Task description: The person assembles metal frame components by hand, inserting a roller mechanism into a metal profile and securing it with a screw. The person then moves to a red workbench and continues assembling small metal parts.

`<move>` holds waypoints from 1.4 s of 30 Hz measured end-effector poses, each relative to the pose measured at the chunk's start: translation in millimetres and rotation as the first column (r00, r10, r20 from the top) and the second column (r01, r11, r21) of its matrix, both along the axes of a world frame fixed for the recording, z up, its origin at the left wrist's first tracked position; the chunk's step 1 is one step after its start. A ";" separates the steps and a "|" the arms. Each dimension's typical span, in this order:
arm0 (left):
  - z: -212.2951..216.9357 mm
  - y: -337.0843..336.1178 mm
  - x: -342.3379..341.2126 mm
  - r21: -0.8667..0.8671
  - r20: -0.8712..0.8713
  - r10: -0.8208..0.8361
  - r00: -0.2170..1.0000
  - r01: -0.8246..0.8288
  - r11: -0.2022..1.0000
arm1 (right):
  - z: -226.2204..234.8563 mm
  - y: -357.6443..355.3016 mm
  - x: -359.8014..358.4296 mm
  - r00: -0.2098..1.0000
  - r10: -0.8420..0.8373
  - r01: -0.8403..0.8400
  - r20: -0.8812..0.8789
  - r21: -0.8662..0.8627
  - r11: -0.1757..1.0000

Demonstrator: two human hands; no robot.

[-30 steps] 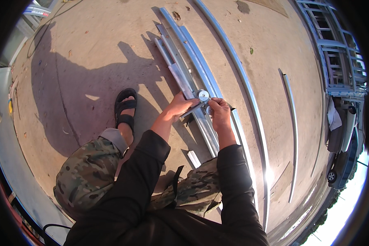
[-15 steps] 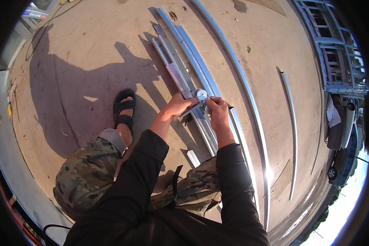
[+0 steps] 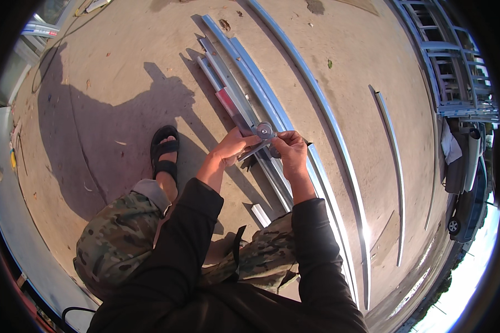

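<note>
A metal roller bracket with a round silver wheel (image 3: 265,131) is held up between my hands, above the long metal profiles. My left hand (image 3: 231,147) is closed round the bracket's left side, its thumb pointing toward the wheel. Thumb and fingers of my right hand (image 3: 292,149) pinch the right side just beside the wheel; what lies between those fingertips is too small to make out. A second round part shows partly under the right hand. Beneath, silver profiles (image 3: 272,171) lie side by side, one with a reddish length (image 3: 226,102).
Further right, a long curved-looking profile (image 3: 323,105) and a shorter one (image 3: 393,150) lie on the concrete. A short white piece (image 3: 260,215) rests near my knee. My sandalled foot (image 3: 165,152) stands left. Metal frames (image 3: 455,61) and a parked vehicle (image 3: 468,213) are far right.
The whole view has shifted slightly, so the profiles and hands appear a little further left. Both hands stay on the roller bracket, and the wheel's face is turned slightly differently.
</note>
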State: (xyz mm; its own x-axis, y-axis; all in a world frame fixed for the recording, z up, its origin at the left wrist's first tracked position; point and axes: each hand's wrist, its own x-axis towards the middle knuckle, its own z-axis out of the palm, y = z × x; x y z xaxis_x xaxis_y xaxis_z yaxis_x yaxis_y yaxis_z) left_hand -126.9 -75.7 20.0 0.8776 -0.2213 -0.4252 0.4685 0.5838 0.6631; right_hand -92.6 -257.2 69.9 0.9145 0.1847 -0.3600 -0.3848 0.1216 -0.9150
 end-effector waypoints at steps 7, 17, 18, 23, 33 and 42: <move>7.8 9.3 -8.0 -0.045 -0.002 -0.038 0.999 0.038 0.998 | 1.4 8.0 -7.0 0.999 0.042 -0.042 -0.013 -0.057 0.997; 3.2 7.2 -10.1 -0.089 -0.020 -0.021 1.000 0.019 0.996 | 10.9 6.6 -7.8 0.984 0.171 -0.174 -0.045 -0.086 0.981; 2.3 8.1 -10.0 -0.091 -0.017 -0.026 1.000 0.025 0.996 | 11.5 6.2 -7.9 0.983 0.179 -0.183 -0.048 -0.085 0.979; -3.5 12.9 -11.6 -0.046 -0.026 -0.059 0.998 0.058 0.997 | 11.6 4.0 -8.6 0.978 0.199 -0.204 -0.060 -0.093 0.975; 1.4 7.1 -6.8 -0.034 0.005 -0.037 0.999 0.037 0.999 | 16.1 2.6 -5.7 0.987 0.161 -0.161 -0.008 -0.024 0.987; 1.2 3.3 -9.9 0.035 0.029 0.008 1.000 -0.009 0.999 | 33.2 -3.8 3.0 0.998 -0.047 0.047 0.032 0.025 0.999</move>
